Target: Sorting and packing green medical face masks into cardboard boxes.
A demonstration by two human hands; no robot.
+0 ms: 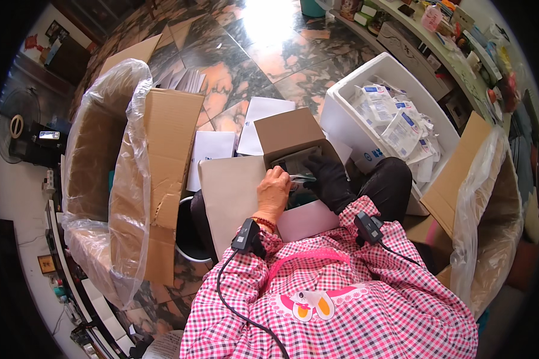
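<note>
An open small brown cardboard box [288,127] rests on my lap, its far flap raised. My bare left hand [273,192] reaches over its left side, fingers closed on the edge of a clear plastic packet [303,178]. In a black glove, my right hand [329,179] curls at the other end of that packet. Its fingertips are partly hidden, but they seem pressed together on the plastic. Further dark, shiny plastic [293,161] lies inside the box behind my fingers.
A white foam box [365,154] full of white packets stands at the right. Large plastic-lined cartons flank me, one left [172,155] and one right [465,173]. White boxes [263,116] lie on the floor ahead, and a bucket [191,230] stands by my left leg.
</note>
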